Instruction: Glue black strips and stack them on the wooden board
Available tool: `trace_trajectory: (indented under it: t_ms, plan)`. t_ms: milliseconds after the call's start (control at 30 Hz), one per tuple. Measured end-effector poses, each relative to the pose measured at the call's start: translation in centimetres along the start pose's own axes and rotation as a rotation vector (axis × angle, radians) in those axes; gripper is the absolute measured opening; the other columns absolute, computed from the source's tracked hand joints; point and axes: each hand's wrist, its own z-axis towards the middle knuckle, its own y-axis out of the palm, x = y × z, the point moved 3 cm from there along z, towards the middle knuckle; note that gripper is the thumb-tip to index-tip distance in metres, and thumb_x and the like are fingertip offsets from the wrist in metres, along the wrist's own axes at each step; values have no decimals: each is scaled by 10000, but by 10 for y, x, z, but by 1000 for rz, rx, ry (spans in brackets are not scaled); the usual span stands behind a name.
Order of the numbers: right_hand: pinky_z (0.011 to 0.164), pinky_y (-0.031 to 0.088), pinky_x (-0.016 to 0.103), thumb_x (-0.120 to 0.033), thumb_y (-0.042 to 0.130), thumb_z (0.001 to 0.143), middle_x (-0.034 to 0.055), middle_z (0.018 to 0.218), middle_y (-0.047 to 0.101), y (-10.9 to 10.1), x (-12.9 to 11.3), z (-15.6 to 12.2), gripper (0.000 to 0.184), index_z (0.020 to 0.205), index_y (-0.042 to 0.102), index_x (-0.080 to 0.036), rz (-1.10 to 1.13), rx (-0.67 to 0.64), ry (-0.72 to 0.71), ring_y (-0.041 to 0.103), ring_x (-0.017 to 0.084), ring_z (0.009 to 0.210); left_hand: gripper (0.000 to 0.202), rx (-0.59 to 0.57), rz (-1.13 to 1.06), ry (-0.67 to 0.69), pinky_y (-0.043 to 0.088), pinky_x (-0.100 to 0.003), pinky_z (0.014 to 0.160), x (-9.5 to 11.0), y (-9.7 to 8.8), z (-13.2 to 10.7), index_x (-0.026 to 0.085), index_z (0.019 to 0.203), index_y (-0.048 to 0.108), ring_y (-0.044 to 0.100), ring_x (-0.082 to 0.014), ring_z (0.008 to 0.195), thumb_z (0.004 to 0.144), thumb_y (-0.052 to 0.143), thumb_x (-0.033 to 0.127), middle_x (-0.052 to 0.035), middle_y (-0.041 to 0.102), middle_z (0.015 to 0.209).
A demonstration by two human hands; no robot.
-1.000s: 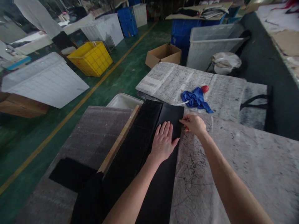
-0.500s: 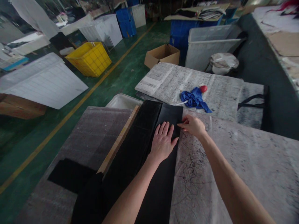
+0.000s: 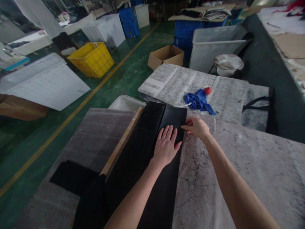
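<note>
A long smooth black sheet (image 3: 173,116) lies on a worn grey table top (image 3: 238,165), beside a stack of black fabric strips (image 3: 140,140). My left hand (image 3: 165,146) lies flat on the black sheet, fingers stretched out together. My right hand (image 3: 197,127) rests at the sheet's right edge, its fingers pinched together on that edge. A wooden strip (image 3: 121,143) runs along the left side of the black stack.
A blue cloth (image 3: 199,101) and a small red object (image 3: 207,90) lie farther back on the table. On the green floor stand a yellow crate (image 3: 91,59), a cardboard box (image 3: 166,56), white bins (image 3: 212,46) and blue crates (image 3: 130,20). A white tub (image 3: 126,103) sits below the table's far edge.
Both hands stay nearly in place. My right hand's fingers have shifted slightly left along the sheet's edge.
</note>
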Motion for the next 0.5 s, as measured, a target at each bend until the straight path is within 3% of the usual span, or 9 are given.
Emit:
trace_trajectory:
  t_ms: [300, 500]
  plan:
    - [527, 398, 223, -445, 758, 729, -64, 630, 709, 1, 1, 1, 255, 809, 610, -254, -1, 1, -11, 697, 156, 661, 585, 32, -20, -11, 277, -425, 1230, 1, 0, -5, 126, 1476, 410, 341, -246, 1472, 1013, 391, 483, -118, 399, 1575]
    - [525, 373, 228, -444, 755, 740, -74, 612, 693, 1, 0, 0, 250, 808, 609, -253, -12, 5, 1, 684, 144, 637, 462, 44, -18, 25, 352, -380, 1188, 3, 0, -8, 87, 1365, 538, 466, -232, 1379, 1029, 363, 351, -109, 570, 1433]
